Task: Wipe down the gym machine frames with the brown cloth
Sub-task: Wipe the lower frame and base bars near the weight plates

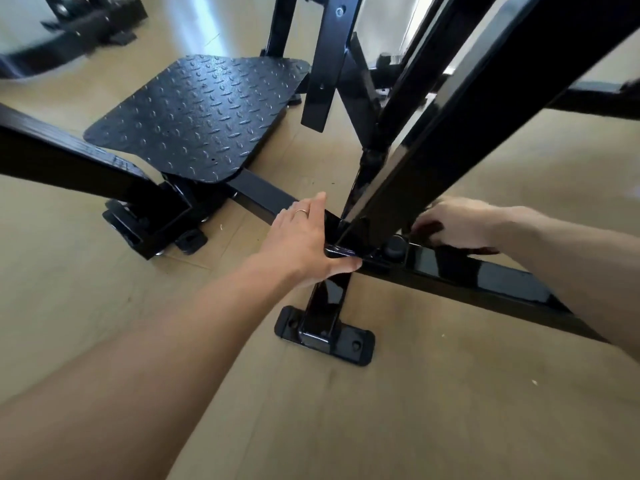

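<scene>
We've got our left hand [304,237] flat on the black frame [485,275], fingers straight, thumb tucked under the low bar right at the joint. Our right hand [457,223] sits just past the slanted post [460,126], fingers curled down onto a dark brownish cloth [427,227] on the same bar. The checkered footplate [201,116] lies beyond the left hand, the bolted foot [325,336] on the floor [450,393] nearer us.

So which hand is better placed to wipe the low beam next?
Probably the right hand: it rests on the low black beam with something dark red-brown, likely the cloth, under its fingers. The left hand only braces the frame joint, holding no cloth.
</scene>
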A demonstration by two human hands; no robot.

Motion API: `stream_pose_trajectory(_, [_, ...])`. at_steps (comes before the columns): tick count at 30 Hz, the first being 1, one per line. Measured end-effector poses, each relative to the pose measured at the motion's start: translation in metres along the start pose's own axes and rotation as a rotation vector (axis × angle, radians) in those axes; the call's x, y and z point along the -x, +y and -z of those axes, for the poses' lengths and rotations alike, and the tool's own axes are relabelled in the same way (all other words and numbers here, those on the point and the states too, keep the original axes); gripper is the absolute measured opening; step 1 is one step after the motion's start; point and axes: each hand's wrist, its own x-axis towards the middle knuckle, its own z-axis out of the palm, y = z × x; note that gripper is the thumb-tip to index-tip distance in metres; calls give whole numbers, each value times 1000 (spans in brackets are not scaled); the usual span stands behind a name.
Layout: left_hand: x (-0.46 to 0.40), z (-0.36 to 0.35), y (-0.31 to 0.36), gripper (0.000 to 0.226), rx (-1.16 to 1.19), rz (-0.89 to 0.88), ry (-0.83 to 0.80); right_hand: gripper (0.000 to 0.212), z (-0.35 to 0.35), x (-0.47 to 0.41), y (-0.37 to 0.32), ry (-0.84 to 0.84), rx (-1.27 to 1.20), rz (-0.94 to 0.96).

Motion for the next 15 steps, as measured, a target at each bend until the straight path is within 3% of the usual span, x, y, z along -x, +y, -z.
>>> stream_pose_trajectory(5, [20,38,37,129,-77,-56,-64,30,6,63,39,219,-66,-101])
stream_pose_trajectory(15, [39,127,103,100,312,-69,-177,28,65,157,-16,110,-122,38])
